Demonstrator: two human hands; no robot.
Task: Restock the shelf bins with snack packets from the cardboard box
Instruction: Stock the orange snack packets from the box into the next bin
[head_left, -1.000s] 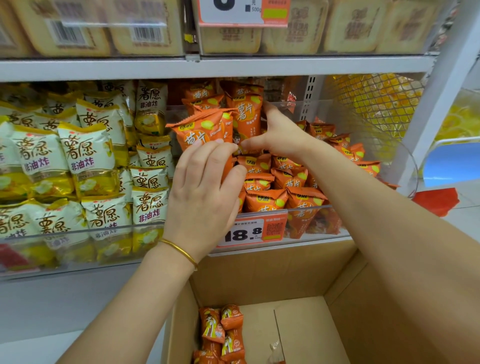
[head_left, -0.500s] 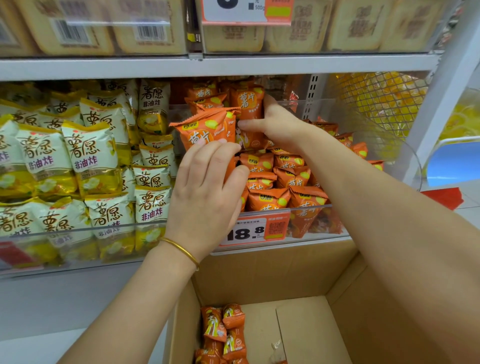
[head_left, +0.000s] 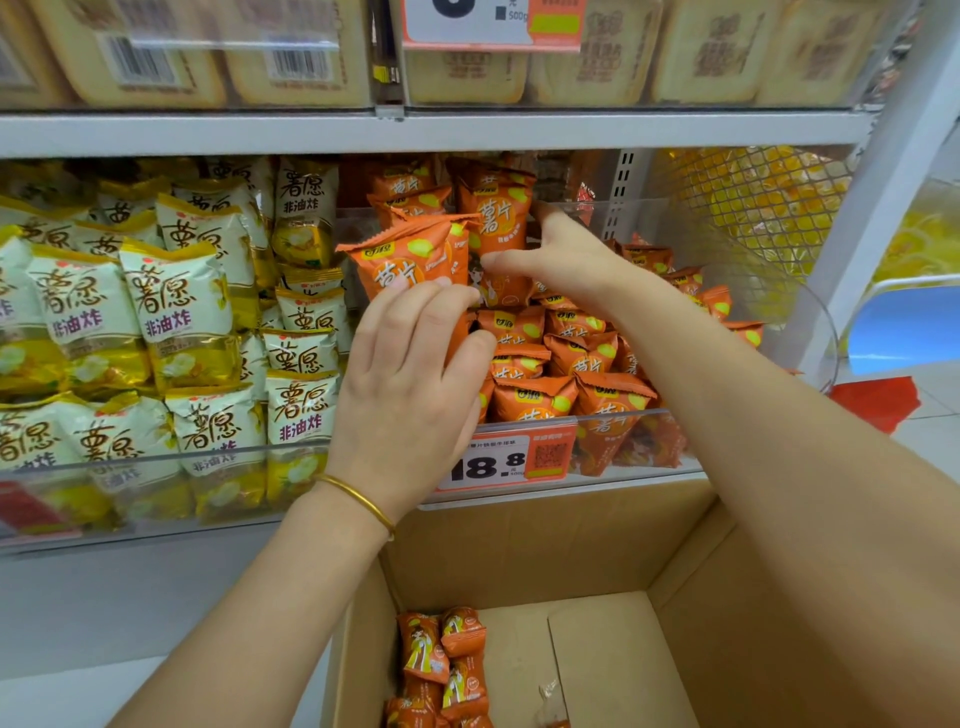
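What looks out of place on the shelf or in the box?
Nothing spilled or torn. One oddity: a crumpled scrap of clear plastic lies loose on the cardboard box floor, apart from the orange packets in its corner. The shelf bin holds its packets jumbled at mixed angles.

Right hand (head_left: 563, 260): thumb slides up from lower edge onto front face of upright orange packet (head_left: 496, 223), fingers behind it. Packet lifted slightly, now stands taller against rear stack (head_left: 408, 189) in bin (head_left: 667, 413).
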